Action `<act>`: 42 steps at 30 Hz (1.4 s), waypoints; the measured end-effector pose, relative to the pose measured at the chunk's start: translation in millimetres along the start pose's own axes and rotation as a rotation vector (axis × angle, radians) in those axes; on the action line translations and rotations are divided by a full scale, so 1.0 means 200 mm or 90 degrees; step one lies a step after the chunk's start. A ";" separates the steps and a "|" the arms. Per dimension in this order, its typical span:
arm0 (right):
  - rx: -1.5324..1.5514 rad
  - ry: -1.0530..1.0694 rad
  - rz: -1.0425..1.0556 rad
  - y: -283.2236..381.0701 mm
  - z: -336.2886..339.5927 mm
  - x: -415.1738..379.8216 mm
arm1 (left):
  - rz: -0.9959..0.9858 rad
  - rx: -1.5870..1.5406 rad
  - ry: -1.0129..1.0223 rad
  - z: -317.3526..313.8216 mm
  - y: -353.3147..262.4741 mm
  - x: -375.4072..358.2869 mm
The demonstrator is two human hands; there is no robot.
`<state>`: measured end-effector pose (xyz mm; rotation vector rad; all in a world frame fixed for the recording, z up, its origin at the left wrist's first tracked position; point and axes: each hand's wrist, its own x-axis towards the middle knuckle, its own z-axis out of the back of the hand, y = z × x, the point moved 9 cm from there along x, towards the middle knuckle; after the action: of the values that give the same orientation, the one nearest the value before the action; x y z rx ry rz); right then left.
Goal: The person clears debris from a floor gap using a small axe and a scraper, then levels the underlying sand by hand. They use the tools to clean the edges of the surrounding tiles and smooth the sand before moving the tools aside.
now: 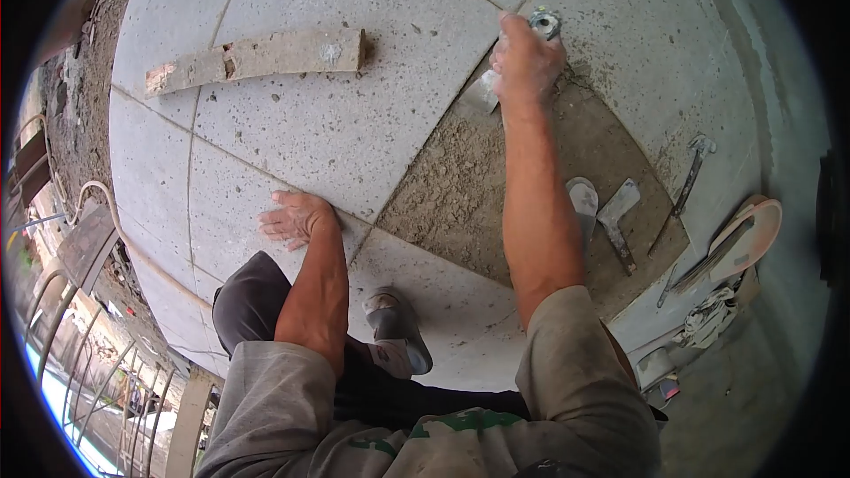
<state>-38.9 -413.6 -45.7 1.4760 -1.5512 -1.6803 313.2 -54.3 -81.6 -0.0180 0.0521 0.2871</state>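
My left hand [298, 217] lies flat on a grey floor tile [266, 168], fingers spread, with nothing in it. Farther forward, my right hand [529, 60] is closed around a hand tool, probably a scraper or trowel. Its flat pale blade [482, 93] shows below the fist, over the tile joint, and a round knobby end [545, 23] sticks out above; its handle is mostly hidden. Beneath my right forearm is a recess without a tile, holding loose, crumbly mortar [452, 177]. A trowel-like tool [619, 212] with a broad blade lies in this recess on the right.
A mortar-stained wooden plank [266, 62] lies across the tiles. A hammer [695, 168] rests at the recess's right edge, near a shallow orange-rimmed basin [757, 239]. One slippered foot [394, 327] stands on tile; another slipper tip [583, 199] is in the recess. Metal railings [106, 381] stand left.
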 end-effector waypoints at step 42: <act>-0.147 -0.051 -0.049 -0.23 0.05 -0.27 | -0.020 -0.035 -0.028 -0.06 -0.03 0.00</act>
<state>-13.9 -349.9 -66.9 1.3796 -1.3014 -1.9119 313.4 -60.6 -92.6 -0.0666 0.0008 0.2572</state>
